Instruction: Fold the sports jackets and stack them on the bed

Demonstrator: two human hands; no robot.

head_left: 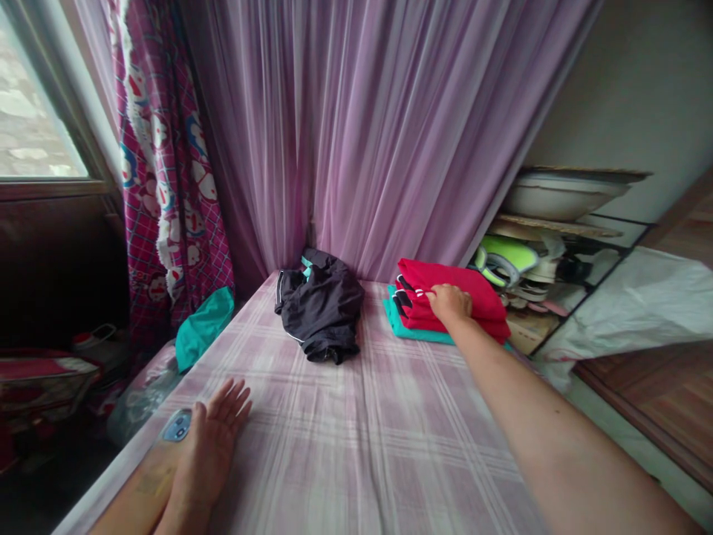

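My right hand (450,301) is stretched out to the far right, its fingers curled onto the top of a folded red garment (479,286) with black and white trim. That garment lies in a stack, with folded teal cloth (420,334) at the bottom. Near the table's left edge my left hand (217,427) rests palm up with fingers extended, holding nothing. Beside its wrist is a small blue oval item (177,425) with a face-like print. A crumpled dark garment (323,305) with white piping and a bit of teal lies at the back middle.
A checked cloth (312,446) covers the table. Purple curtains (356,148) hang behind it, and a patterned pink curtain (167,208) hangs left. Teal fabric (205,327) drapes by the left edge. At right stands a rack with a basin (562,197), shoes and a white plastic bag (640,312).
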